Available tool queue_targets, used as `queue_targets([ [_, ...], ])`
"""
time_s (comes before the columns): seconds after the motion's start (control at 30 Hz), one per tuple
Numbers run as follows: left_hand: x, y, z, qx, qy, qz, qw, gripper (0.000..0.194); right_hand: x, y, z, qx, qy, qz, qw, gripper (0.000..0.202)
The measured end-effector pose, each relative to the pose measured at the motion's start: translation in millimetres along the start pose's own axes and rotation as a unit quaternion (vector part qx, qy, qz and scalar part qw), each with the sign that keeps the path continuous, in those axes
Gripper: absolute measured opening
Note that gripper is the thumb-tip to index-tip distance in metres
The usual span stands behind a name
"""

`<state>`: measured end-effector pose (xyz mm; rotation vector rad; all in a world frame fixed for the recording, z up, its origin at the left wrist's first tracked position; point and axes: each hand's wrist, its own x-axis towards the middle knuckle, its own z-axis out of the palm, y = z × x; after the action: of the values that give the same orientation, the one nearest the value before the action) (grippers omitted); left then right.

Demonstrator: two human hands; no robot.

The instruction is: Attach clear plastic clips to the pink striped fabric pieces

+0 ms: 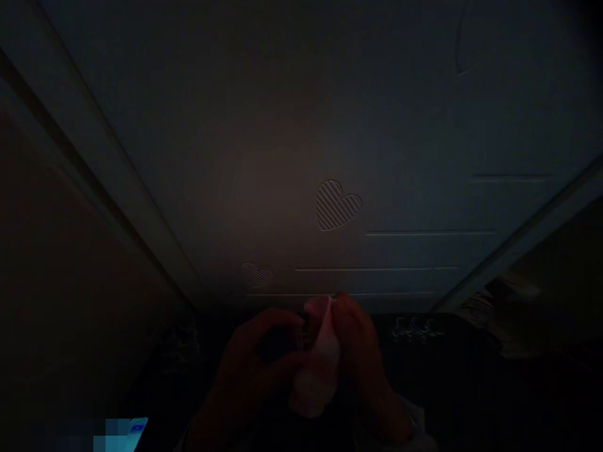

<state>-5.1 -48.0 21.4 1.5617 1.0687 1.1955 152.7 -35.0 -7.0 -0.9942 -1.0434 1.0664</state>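
The view is very dark. Near the bottom centre, a soft pinkish-white cloth (318, 370) hangs between my two hands. My right hand (360, 339) is closed on the cloth's upper right edge. Curled at the cloth's left side, my left hand (259, 351) has its thumb and fingertips around a small thing at the cloth's opening, too dim to make out.
A pale panel (282, 125) with embossed hearts and lines rises in front. Small clear curled items (414, 329) lie right of my hands, similar ones (181, 345) to the left. A lit screen (136, 432) shows bottom left. Papers or objects (513, 314) sit at the right.
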Motion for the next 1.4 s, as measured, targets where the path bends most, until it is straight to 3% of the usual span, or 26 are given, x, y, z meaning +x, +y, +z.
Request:
queue_targets([
  [0.33, 5, 1, -0.7, -0.146, 0.041, -0.034, 0.988, 0.008, -7, -3, -11, 0.040, -0.129, 0.035, 0.990, 0.036],
  [0.57, 4, 1, 1.9, -0.214, 0.028, -0.050, 0.975, 0.020, -9, -8, -13, 0.004, -0.178, 0.040, 0.983, 0.024],
  [0.67, 4, -1, 3.1, -0.211, 0.008, -0.048, 0.976, 0.028, -8, -5, -14, -0.026, -0.165, 0.029, 0.985, 0.027],
  [0.8, 5, -5, 6.7, -0.168, -0.007, -0.041, 0.985, 0.023, -6, 0, -12, -0.060, -0.129, 0.003, 0.990, 0.033],
  [1.0, 2, -6, 15.9, -0.162, 0.021, -0.046, 0.985, 0.014, -3, 0, 1, -0.056, -0.042, -0.052, 0.996, 0.043],
  [1.17, 1, -4, 18.3, -0.076, -0.025, -0.037, 0.996, 0.010, -3, 1, 7, -0.017, 0.019, -0.048, 0.999, 0.051],
  [1.27, 1, 0, 20.4, -0.049, -0.038, -0.048, 0.997, 0.008, -3, 4, 7, -0.008, 0.054, -0.058, 0.997, 0.049],
  [1.4, 1, 1, 18.9, -0.036, -0.024, -0.048, 0.998, 0.008, -3, 7, 3, -0.047, 0.054, -0.075, 0.995, 0.041],
])
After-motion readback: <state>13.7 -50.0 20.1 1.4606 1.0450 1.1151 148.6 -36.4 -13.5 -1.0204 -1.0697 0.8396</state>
